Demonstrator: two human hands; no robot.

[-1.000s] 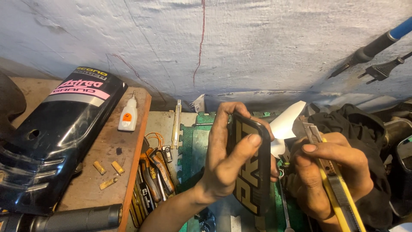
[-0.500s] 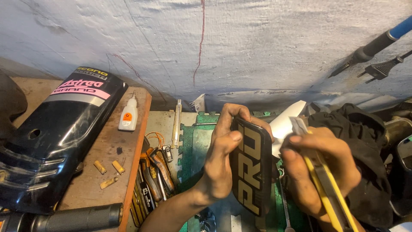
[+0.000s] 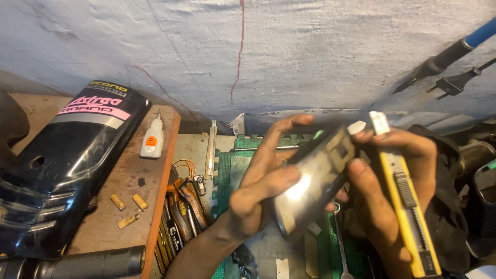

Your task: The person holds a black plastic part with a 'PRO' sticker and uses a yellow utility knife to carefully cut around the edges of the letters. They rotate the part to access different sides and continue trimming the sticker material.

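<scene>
A: Where's the plate?

B: Up off the desk (image 3: 129, 181), in front of the wall (image 3: 258, 51). The left hand (image 3: 263, 181) has its fingers clamped on the dark plate (image 3: 310, 186), thumb across the glossy face, fingertips over the top edge. The picture is blurred there, so the exact tilt is hard to read.

A: And the right hand (image 3: 392, 175)?

B: Fingers wrapped shut around a yellow knife (image 3: 405, 201), its tip up near the plate's top corner. The thumb touches the plate's right edge.

A: Risk?

B: I'd judge the blade could slip off that slick face toward the left fingertips, since they sit just beside the tip. The plate could also twist out of the grip.

A: Room to move?

B: Tight. Pliers (image 3: 186, 206) and other tools lie below, a glue bottle (image 3: 152, 139) and black cover (image 3: 62, 160) stand to the left, and black cloth (image 3: 449, 206) crowds the right. Above, toward the wall, is open.
</scene>
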